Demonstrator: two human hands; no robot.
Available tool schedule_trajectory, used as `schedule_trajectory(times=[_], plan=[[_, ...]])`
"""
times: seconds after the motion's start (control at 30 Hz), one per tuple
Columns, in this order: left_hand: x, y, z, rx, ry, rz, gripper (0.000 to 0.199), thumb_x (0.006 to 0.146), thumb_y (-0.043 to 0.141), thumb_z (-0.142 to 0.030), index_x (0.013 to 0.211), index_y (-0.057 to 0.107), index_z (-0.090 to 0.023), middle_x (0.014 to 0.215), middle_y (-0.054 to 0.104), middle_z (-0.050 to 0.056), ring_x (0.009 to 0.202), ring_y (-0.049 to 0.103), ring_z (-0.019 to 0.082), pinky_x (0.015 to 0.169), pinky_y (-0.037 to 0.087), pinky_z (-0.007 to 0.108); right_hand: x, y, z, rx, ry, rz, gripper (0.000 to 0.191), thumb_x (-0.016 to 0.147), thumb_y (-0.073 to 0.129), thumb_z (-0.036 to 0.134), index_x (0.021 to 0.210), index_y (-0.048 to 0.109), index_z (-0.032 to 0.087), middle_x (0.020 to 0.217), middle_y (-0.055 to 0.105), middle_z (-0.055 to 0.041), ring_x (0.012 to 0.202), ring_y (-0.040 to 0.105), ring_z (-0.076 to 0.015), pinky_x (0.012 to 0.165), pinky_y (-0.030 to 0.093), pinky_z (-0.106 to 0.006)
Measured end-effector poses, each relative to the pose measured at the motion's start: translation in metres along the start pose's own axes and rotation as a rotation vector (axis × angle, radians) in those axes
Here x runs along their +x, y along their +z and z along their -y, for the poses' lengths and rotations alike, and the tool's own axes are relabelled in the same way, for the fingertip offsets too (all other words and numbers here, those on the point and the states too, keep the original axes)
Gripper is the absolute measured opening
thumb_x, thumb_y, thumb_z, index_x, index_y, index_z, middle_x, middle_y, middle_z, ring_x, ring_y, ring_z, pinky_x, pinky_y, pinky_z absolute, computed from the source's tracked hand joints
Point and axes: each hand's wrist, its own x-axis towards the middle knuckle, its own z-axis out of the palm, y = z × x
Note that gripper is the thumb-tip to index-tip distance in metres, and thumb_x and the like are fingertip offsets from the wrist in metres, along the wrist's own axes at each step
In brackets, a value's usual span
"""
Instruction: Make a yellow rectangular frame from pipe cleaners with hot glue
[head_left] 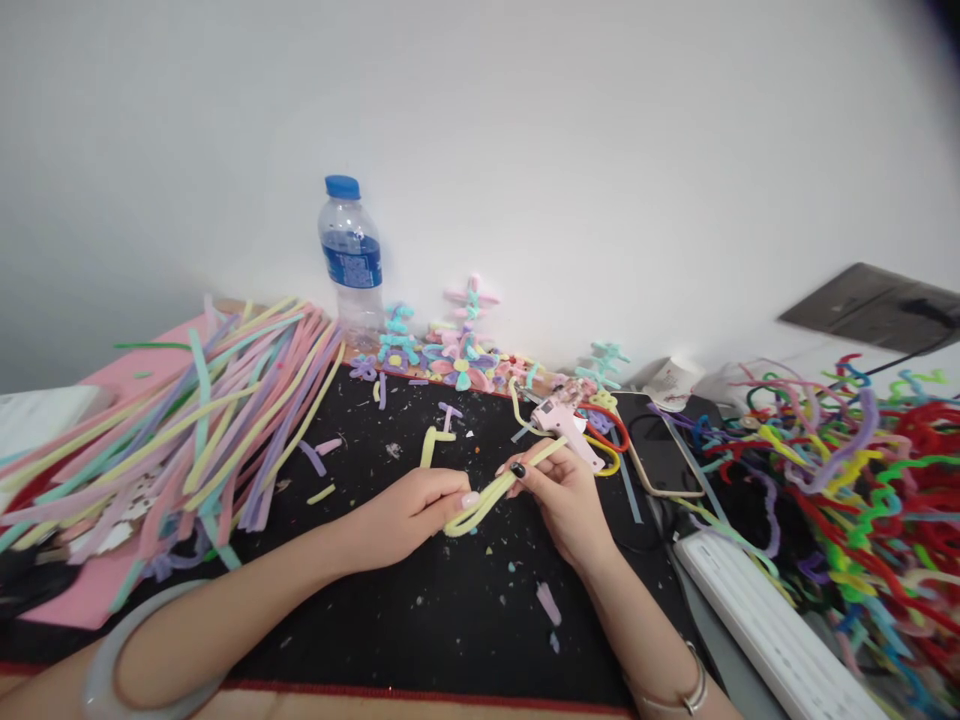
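Yellow pipe cleaners [486,500], bent into loops, stretch between my hands above the black mat [450,620]. My left hand [427,508] pinches their looped left end between thumb and finger. Farther right, my right hand [553,490] is closed on the strands, and one end sticks out past its fingers. A bent yellow piece [429,446] lies just behind my left hand. The pink glue gun [566,425] rests behind my right hand.
Pastel pipe cleaners [225,410] are heaped at left, with a tangle of bright ones [862,500] at right. A bottle [351,255] and fuzzy flowers [461,370] stand by the wall. A phone [666,455] and a white power strip [772,625] lie at right.
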Motion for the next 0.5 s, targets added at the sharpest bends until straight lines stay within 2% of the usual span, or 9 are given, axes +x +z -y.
schedule_trajectory(times=[0.33, 0.5], plan=[[0.000, 0.002, 0.006, -0.093, -0.066, 0.007, 0.038, 0.092, 0.032, -0.043, 0.063, 0.037, -0.019, 0.056, 0.040, -0.006, 0.052, 0.039, 0.010, 0.053, 0.032, 0.023, 0.001, 0.000, -0.001, 0.051, 0.026, -0.033, 0.016, 0.067, 0.075, 0.022, 0.068, 0.060, 0.016, 0.058, 0.066, 0.0001, 0.051, 0.060, -0.0117, 0.053, 0.050, -0.023], [0.001, 0.003, 0.011, -0.170, -0.084, -0.124, 0.036, 0.093, 0.031, -0.043, 0.069, 0.044, -0.019, 0.052, 0.045, -0.005, 0.049, 0.047, 0.011, 0.055, 0.039, 0.023, 0.003, -0.002, -0.002, 0.043, -0.030, -0.122, 0.016, 0.066, 0.076, 0.022, 0.068, 0.061, 0.016, 0.059, 0.066, 0.0003, 0.051, 0.060, -0.0115, 0.052, 0.050, -0.023]])
